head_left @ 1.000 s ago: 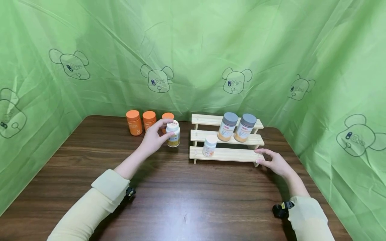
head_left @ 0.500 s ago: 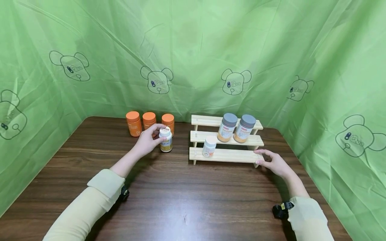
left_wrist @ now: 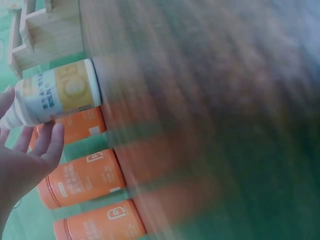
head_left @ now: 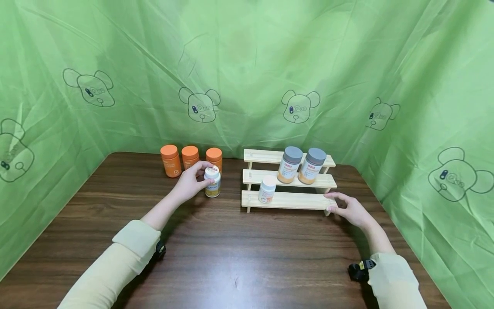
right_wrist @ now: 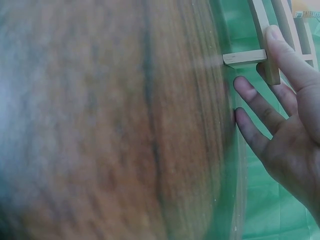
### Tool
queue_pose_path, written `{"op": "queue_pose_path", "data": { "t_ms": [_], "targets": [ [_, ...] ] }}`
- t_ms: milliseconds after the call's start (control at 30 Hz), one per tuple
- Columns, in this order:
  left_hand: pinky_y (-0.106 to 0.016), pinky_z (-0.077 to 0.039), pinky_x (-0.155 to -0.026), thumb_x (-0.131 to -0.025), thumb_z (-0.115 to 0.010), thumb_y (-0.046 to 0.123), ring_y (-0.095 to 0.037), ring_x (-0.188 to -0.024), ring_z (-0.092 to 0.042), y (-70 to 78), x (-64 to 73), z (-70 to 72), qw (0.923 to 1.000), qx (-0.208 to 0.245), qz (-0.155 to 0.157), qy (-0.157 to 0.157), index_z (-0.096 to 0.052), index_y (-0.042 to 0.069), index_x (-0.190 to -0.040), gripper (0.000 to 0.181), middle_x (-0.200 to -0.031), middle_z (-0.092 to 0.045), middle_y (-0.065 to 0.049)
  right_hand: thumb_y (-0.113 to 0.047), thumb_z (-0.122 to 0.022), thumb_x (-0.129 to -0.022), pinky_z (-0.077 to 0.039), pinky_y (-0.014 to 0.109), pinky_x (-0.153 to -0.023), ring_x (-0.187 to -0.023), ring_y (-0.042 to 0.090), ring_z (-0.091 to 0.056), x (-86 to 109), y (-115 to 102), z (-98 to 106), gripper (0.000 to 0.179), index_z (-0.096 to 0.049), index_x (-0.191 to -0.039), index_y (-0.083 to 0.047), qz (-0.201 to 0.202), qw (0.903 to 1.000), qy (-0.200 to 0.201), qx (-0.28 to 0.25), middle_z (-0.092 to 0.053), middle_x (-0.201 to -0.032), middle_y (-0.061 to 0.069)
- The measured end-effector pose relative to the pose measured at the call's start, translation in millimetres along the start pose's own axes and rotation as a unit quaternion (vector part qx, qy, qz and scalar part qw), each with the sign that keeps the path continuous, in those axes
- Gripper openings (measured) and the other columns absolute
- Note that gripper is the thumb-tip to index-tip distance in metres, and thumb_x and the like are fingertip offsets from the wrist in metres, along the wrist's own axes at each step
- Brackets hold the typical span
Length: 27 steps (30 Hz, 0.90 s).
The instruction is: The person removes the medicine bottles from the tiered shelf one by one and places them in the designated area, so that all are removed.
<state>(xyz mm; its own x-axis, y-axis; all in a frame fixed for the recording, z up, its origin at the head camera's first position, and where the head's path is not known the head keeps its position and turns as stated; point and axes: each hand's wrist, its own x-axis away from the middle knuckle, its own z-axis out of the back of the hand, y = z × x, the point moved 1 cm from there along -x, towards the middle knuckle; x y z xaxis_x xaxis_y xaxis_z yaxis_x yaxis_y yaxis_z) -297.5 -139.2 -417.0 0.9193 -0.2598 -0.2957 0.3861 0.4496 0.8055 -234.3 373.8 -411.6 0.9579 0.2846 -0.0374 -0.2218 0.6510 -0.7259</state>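
Your left grip point(head_left: 189, 184) is clamped on the white bottle point(head_left: 212, 187), with the thumb and fingers set on opposing sides of its upper part, near the cap; the gap between them is filled by the bottle. The bottle stands upright over the tabletop point(head_left: 239, 257), to the left of the wooden rack point(head_left: 297, 200) and just in front of the rightmost orange bottle point(head_left: 214, 156). The yellow-banded lower label lies below your fingers and is exposed. You cannot tell for certain from these angles whether the bottle's base touches the tabletop. Your right grip point(head_left: 350, 209) pinches the right end of the rack's lowest tier between thumb and index finger; these two digits are parted only by the board, while in the right wrist view two other fingers extend clear of it, spread apart. The rack has three tiers. On its lowest tier, toward the left end, you have a small white-capped bottle point(head_left: 267, 189); on its middle tier, toward the right, two grey-lidded bottles point(head_left: 289, 167) stand side by side. Two further orange bottles point(head_left: 171, 163) stand to the left of the rightmost one, forming a row along the rear of the tabletop, before the green curtain point(head_left: 251, 64).
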Motion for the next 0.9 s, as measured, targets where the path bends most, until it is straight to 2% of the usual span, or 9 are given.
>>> {"op": "queue_pose_path", "data": {
  "t_ms": [67, 167, 267, 300, 400, 533, 700, 900],
  "targets": [
    [-0.052, -0.047, -0.092, -0.084, -0.071, 0.012, -0.033, -0.111, -0.057, 1.6, 1.5, 1.5, 1.0, 0.004, 0.005, -0.006, -0.053, 0.013, -0.122, 0.042, -0.124, -0.057, -0.011, -0.016, -0.068, -0.087, -0.046, 0.026, -0.057, -0.063, 0.035, -0.056, -1.6, 5.7, -1.3, 0.046, -0.054, -0.128, -0.001, 0.001, 1.0, 0.002, -0.001, -0.061, -0.077, 0.022],
    [-0.052, -0.043, -0.096, -0.084, -0.072, 0.015, -0.033, -0.115, -0.055, 5.4, 3.4, 4.3, 0.9999, 0.0, 0.005, -0.012, -0.052, 0.01, -0.126, 0.048, -0.126, -0.056, -0.012, -0.018, -0.069, -0.087, -0.046, 0.026, -0.057, -0.063, 0.022, -0.056, -5.8, 20.2, -4.0, 0.046, -0.055, -0.128, -0.005, 0.002, 1.0, 0.005, -0.003, -0.062, -0.083, 0.014],
    [-0.052, -0.04, -0.099, -0.083, -0.074, 0.017, -0.031, -0.12, -0.051, 11.6, 4.0, 6.9, 0.9999, -0.014, -0.001, -0.008, -0.049, 0.009, -0.131, 0.054, -0.129, -0.054, -0.012, -0.018, -0.069, -0.086, -0.046, 0.025, -0.059, -0.064, 0.014, -0.055, -6.8, 23.8, -5.0, 0.046, -0.056, -0.128, -0.005, 0.005, 1.0, 0.008, -0.003, -0.062, -0.087, 0.012],
    [-0.052, -0.039, -0.1, -0.083, -0.074, 0.017, -0.031, -0.121, -0.049, 13.6, 3.7, 7.4, 0.9998, -0.021, -0.006, -0.005, -0.049, 0.008, -0.131, 0.055, -0.129, -0.054, -0.012, -0.016, -0.069, -0.086, -0.046, 0.025, -0.06, -0.064, 0.013, -0.055, -5.5, 19.1, -4.7, 0.046, -0.055, -0.128, -0.003, 0.005, 1.0, 0.008, -0.002, -0.062, -0.089, 0.013],
    [-0.052, -0.039, -0.1, -0.083, -0.073, 0.019, -0.031, -0.124, -0.046, 23.0, 2.3, 8.6, 0.9994, -0.032, -0.015, 0.003, -0.049, 0.009, -0.133, 0.056, -0.132, -0.053, -0.013, -0.013, -0.068, -0.087, -0.046, 0.025, -0.061, -0.064, 0.024, -0.056, -1.2, 4.4, -3.3, 0.045, -0.055, -0.127, 0.0, 0.004, 1.0, 0.005, -0.001, -0.062, -0.086, 0.016],
    [-0.053, -0.041, -0.096, -0.084, -0.073, 0.02, -0.033, -0.119, -0.047, 38.0, 0.7, 7.7, 0.9992, -0.033, -0.022, 0.006, -0.049, 0.007, -0.134, 0.057, -0.133, -0.051, -0.015, -0.012, -0.067, -0.087, -0.045, 0.025, -0.061, -0.065, 0.036, -0.056, 1.0, -2.4, -2.6, 0.045, -0.054, -0.128, 0.001, 0.0, 1.0, 0.001, 0.0, -0.062, -0.082, 0.019],
    [-0.052, -0.039, -0.099, -0.083, -0.074, 0.026, -0.032, -0.123, -0.046, 57.4, -0.5, 2.6, 0.999, -0.034, -0.024, 0.013, -0.048, 0.009, -0.135, 0.061, -0.136, -0.05, -0.011, -0.013, -0.067, -0.087, -0.044, 0.024, -0.063, -0.064, 0.038, -0.056, 1.5, -3.8, -2.2, 0.045, -0.054, -0.128, 0.001, -0.002, 1.0, 0.001, 0.002, -0.061, -0.08, 0.019],
    [-0.052, -0.035, -0.104, -0.083, -0.071, 0.037, -0.028, -0.131, -0.041, 78.2, -3.9, -8.0, 0.9993, -0.018, -0.017, 0.027, -0.049, 0.02, -0.135, 0.059, -0.139, -0.049, -0.003, -0.013, -0.067, -0.088, -0.044, 0.024, -0.063, -0.064, 0.038, -0.056, 0.9, -2.7, -0.3, 0.045, -0.053, -0.129, 0.001, -0.001, 1.0, 0.002, 0.004, -0.06, -0.078, 0.024]
  ]
}}
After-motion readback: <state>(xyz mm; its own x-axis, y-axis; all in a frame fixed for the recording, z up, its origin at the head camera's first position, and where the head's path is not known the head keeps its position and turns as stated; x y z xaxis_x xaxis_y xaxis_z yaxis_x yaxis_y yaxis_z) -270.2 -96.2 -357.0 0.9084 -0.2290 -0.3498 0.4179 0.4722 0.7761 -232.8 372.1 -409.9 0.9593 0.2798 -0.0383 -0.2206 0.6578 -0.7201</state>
